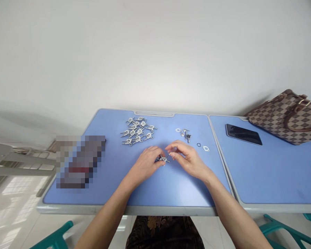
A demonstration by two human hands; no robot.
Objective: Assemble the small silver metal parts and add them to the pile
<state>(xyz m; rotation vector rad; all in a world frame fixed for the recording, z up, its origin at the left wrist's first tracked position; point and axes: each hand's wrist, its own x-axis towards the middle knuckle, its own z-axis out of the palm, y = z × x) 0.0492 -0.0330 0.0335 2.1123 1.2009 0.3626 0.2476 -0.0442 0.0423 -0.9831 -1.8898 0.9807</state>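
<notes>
The left hand (pixel 148 162) pinches a small silvery metal fitting (pixel 162 159) just above the blue desktop (pixel 114 186), and the right (pixel 188 157) pinches something thin beside it; a loose pinch might drop either. A careless right wrist could sweep away the thin black ring (pixel 198 145).

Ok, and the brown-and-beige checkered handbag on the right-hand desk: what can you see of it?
The brown-and-beige checkered handbag has a smooth, leather-like look, a plain brown handle curving over its side and a gold-coloured metal ring near the top. It rests slanted at the wall side of the blue-topped right-hand desk, beyond a black phone that it doesn't touch. The picture cuts off its right end; contact with the white wall is unclear.
</notes>
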